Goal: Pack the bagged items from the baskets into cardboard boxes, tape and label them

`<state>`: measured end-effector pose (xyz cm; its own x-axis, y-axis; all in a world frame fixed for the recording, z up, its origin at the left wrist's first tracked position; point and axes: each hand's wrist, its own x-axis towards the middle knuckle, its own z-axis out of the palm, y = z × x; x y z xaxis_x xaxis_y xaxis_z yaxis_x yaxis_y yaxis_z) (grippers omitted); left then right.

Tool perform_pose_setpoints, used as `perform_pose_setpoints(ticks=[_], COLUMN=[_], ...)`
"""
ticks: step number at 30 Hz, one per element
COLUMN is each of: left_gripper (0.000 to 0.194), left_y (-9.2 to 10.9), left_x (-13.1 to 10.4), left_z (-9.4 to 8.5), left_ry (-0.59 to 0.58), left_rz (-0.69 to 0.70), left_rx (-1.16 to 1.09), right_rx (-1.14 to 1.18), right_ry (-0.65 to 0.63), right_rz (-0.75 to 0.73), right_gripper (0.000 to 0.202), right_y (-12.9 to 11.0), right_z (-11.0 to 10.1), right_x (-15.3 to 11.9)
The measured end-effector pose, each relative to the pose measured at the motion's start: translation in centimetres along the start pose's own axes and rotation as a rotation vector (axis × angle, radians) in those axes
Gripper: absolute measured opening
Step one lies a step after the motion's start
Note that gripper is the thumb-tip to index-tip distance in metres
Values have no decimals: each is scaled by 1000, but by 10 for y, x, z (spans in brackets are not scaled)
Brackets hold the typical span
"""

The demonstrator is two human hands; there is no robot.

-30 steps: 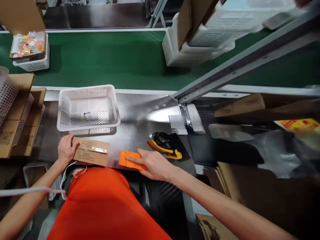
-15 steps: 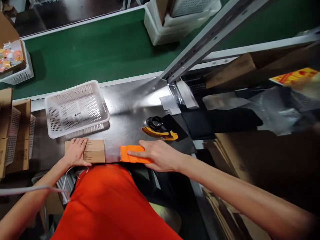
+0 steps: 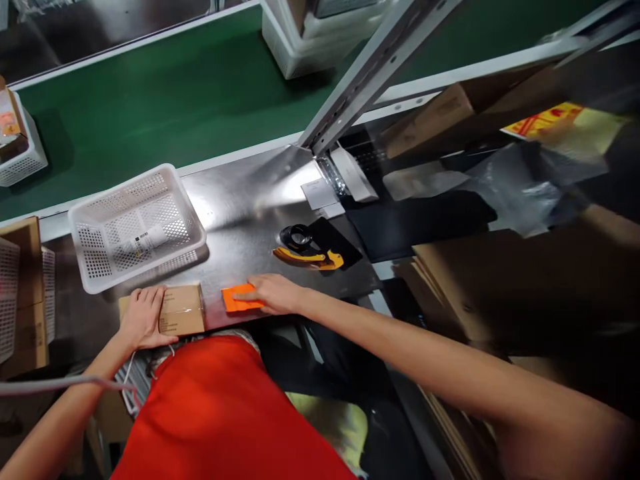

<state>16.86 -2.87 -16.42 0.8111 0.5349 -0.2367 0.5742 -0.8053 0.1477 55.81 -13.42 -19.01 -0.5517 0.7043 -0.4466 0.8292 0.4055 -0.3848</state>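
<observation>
Beside our flat, open left hand (image 3: 143, 319) on the small carton (image 3: 181, 310), our right hand (image 3: 273, 293), palm down and gripping nothing, had slid the orange scraper (image 3: 237, 299) closer.

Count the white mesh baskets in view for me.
4: one on the steel table, one on the belt's left edge, one at top, one partly cut off far left. Others may be hidden.
</observation>
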Motion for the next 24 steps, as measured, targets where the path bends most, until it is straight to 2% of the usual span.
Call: perform_pose_setpoints(ticks=[4,9,11,14,16,18,20,21,24], left_gripper=[115,117,117,117,121,129,132,130,124], left_y=[0,0,2,3,-2,-14,-28,-34,-33], left_x=[1,0,1,3,1,-7,-20,-27,-44], left_z=[1,3,4,5,3,1,-1,0,11], left_ry=[-24,-43,-50,-56,-62,-71,-69,-63,-17], left_rz=[-1,-1,-2,-14,-2,44,63,52,-55], left_rx=[21,-2,-7,3,12,30,54,55,-9], right_rx=[51,145,216,361,424,503,633,715,905], right_ry=[8,95,109,-7,-96,-97,17,115,505], right_rz=[59,156,192,233,247,284,362,419,626], right_gripper=[53,52,53,67,73,77,79,79,77], right_y=[-31,-57,-57,-50,-43,-37,-36,-39,-62], right_z=[7,15,12,-2,-11,-12,-2,7,40], right_x=[44,51,53,65,70,61,38,22,-26])
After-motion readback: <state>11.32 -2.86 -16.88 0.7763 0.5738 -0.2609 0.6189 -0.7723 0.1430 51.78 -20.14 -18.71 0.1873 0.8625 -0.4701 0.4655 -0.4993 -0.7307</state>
